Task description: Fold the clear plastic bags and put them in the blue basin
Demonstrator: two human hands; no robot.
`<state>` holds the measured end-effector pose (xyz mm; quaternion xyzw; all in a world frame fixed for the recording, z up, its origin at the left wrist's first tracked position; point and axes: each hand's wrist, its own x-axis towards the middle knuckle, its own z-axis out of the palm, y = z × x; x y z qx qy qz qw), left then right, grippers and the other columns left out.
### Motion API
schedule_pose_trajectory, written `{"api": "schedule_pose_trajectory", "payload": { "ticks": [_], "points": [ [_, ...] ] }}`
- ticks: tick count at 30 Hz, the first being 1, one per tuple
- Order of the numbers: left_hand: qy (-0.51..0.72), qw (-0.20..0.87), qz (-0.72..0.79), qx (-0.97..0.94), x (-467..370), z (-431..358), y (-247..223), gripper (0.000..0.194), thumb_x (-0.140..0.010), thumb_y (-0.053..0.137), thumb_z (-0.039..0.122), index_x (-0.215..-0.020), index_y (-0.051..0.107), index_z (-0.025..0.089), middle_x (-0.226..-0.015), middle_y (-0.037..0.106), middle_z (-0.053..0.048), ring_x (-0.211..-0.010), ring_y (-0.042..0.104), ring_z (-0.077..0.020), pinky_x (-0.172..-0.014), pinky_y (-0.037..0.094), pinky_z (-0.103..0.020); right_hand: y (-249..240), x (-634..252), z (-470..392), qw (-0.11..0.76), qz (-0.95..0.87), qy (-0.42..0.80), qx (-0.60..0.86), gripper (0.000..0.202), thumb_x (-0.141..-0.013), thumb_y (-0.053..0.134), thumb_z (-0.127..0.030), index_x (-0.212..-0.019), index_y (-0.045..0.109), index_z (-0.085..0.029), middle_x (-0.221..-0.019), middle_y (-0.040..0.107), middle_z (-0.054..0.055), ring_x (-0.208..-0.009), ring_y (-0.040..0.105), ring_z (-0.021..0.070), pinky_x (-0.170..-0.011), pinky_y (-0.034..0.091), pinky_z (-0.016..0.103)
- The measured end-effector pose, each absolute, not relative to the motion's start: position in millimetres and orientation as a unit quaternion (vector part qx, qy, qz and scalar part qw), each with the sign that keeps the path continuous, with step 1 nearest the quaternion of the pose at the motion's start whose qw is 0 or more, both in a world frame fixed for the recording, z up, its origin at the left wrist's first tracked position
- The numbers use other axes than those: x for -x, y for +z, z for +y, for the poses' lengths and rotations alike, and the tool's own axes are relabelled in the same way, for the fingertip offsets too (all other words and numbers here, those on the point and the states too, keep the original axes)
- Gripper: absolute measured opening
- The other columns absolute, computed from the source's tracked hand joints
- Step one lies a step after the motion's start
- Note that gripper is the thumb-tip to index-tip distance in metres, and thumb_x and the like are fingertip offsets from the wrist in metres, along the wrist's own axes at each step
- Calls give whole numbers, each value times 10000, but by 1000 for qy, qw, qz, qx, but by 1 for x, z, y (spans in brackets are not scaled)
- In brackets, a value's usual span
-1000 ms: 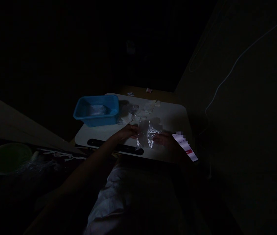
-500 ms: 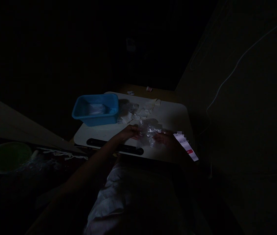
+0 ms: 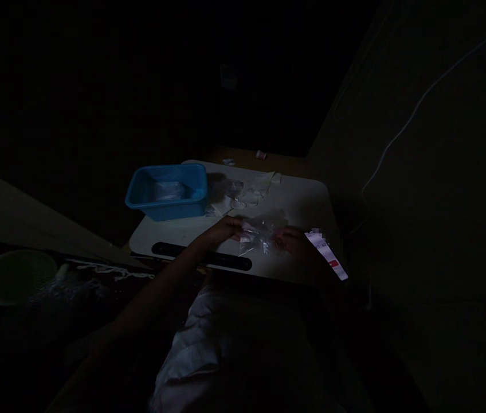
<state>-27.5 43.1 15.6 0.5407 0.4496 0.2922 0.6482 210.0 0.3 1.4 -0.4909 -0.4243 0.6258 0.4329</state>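
Note:
A clear plastic bag [image 3: 257, 234], crinkled and shiny, is stretched between my two hands above the white table [image 3: 298, 198]. My left hand [image 3: 228, 228] pinches its left side, fingers closed on the film. At the bag's right side, my right hand [image 3: 290, 239] grips it too, though shadow covers much of those fingers. Behind the bag lie crumpled clear plastic [image 3: 231, 187] and pale scraps [image 3: 264, 183]. A lit phone [image 3: 326, 255] is partly hidden by my right forearm.
A blue plastic basin [image 3: 165, 212] with clear plastic packets [image 3: 169, 191] inside stands at the table's left. A black slotted strip [image 3: 226, 262] runs along the near edge. A small cup [image 3: 261, 155] lies beyond the table. The room is very dark, with a green basket [image 3: 17, 278] at lower left.
The bag now looks flatter and more spread out between my hands. My right hand has shifted slightly up and right; the left is almost in the same place.

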Motion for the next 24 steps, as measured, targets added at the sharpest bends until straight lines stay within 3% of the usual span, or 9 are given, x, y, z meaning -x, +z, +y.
{"api": "schedule_pose_trajectory", "payload": {
  "ticks": [6, 12, 16, 19, 22, 24],
  "points": [
    [283, 617, 423, -600, 30, 44, 17, 178, -718, 516, 115, -720, 691, 147, -714, 681, -33, -613, 599, -99, -603, 489, -218, 8, -211, -5, 430, -436, 606, 508, 189, -573, 703, -228, -752, 646, -204, -714, 655, -1, -683, 618, 156, -664, 489, 292],
    [282, 555, 415, -664, 34, 50, 18, 239, -634, 466, 34, -675, 689, 109, -649, 655, -21, -585, 575, -102, -622, 452, -226, 11, -216, 6, 427, -387, 659, 484, 194, -742, 514, -257, -898, 601, -180, -820, 662, 56, -681, 631, 158, -641, 486, 329],
    [305, 507, 376, -713, 31, 51, 16, 212, -611, 491, 42, -663, 684, 112, -761, 677, -44, -745, 607, -148, -727, 449, -261, 6, -215, 12, 466, -412, 566, 541, 297, -617, 659, -266, -897, 579, -208, -792, 627, 9, -686, 618, 154, -631, 516, 317],
    [369, 501, 358, -696, 25, 49, 13, 267, -639, 518, 80, -844, 684, 119, -956, 668, -80, -890, 603, -180, -776, 453, -285, 0, -212, 15, 490, -442, 526, 537, 426, -520, 706, -265, -920, 576, -198, -719, 600, -19, -644, 602, 144, -634, 524, 316],
    [419, 507, 367, -658, 20, 47, 8, 435, -652, 526, 97, -1076, 613, 130, -1009, 659, -93, -897, 611, -187, -751, 474, -293, -4, -209, 19, 515, -444, 503, 533, 479, -507, 692, -302, -954, 571, -179, -712, 597, -20, -595, 588, 133, -620, 523, 322],
    [427, 512, 371, -647, 17, 48, 4, 363, -661, 531, 118, -1006, 646, 118, -974, 672, -94, -876, 622, -195, -757, 482, -306, -6, -208, 22, 529, -434, 498, 534, 477, -516, 678, -317, -958, 569, -173, -734, 602, -10, -612, 594, 138, -629, 524, 328]
  ]
}}
